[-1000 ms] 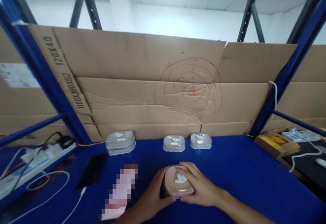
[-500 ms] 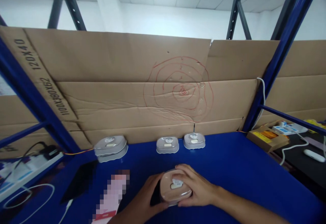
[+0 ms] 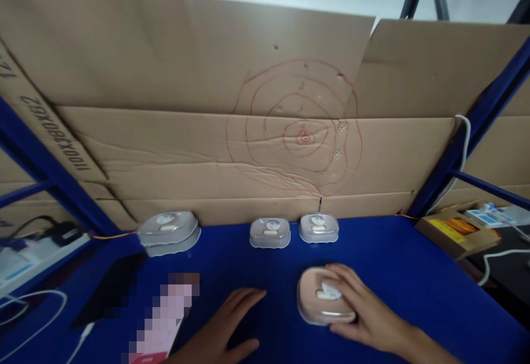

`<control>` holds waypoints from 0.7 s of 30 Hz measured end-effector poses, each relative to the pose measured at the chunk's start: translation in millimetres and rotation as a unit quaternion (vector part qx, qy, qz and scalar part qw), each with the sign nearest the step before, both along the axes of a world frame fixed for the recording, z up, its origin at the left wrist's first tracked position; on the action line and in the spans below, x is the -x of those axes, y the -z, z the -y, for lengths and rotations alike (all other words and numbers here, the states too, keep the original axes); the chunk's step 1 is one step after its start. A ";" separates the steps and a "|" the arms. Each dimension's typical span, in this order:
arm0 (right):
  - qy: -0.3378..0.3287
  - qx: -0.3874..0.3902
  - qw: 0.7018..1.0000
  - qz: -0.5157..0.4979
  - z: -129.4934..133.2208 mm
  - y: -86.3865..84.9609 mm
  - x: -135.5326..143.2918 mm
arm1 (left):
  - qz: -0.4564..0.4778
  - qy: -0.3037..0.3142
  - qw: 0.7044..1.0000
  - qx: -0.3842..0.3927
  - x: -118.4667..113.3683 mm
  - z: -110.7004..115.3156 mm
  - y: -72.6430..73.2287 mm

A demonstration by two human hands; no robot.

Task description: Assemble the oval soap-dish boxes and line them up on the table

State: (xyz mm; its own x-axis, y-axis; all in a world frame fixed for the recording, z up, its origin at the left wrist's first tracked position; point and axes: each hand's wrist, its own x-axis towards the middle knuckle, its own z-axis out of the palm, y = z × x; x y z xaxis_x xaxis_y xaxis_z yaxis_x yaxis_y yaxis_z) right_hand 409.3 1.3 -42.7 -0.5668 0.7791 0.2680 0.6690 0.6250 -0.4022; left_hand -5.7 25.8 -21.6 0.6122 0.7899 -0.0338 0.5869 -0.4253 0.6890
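My right hand (image 3: pixel 366 311) grips the right side of a small rounded-square container (image 3: pixel 308 297). The container has a clear lid over a pinkish-beige body, and a white sticker and a pale tab on top, partly covered by my fingers. To its left, my left hand (image 3: pixel 236 322) is open, thumb and fingers apart, touching nothing I can see. Farther back on the blue tabletop (image 3: pixel 236 267) lie clear plastic lids: one lid (image 3: pixel 270 234) in the middle, another lid (image 3: pixel 318 229) to its right, and a stack of lids (image 3: pixel 169 231) at the left.
A cardboard panel (image 3: pixel 165 137) with red rings drawn on it closes the back. At left are a dark flat tablet-like thing (image 3: pixel 111 286), a blurred-out pink item (image 3: pixel 165 314) and a power strip (image 3: pixel 45 256). An open carton (image 3: pixel 455 234) stands at right.
My left hand has let go of the container and drawn away from it. My right hand has moved the container to the right. The view has tilted down.
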 end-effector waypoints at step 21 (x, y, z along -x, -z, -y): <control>0.280 -0.122 0.952 -0.007 -50.8 18.0 -117.3 | -0.131 -0.035 0.964 -0.230 -26.8 -116.9 -19.9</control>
State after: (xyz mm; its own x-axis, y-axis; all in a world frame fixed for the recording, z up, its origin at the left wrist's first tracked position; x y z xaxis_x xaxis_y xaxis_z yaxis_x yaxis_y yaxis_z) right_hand 526.6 52.1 -60.8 -0.0757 0.8715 0.4846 0.9204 0.2481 -0.3023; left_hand 21.0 142.6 -1.7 0.5756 0.7970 0.1829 0.7531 -0.6038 0.2611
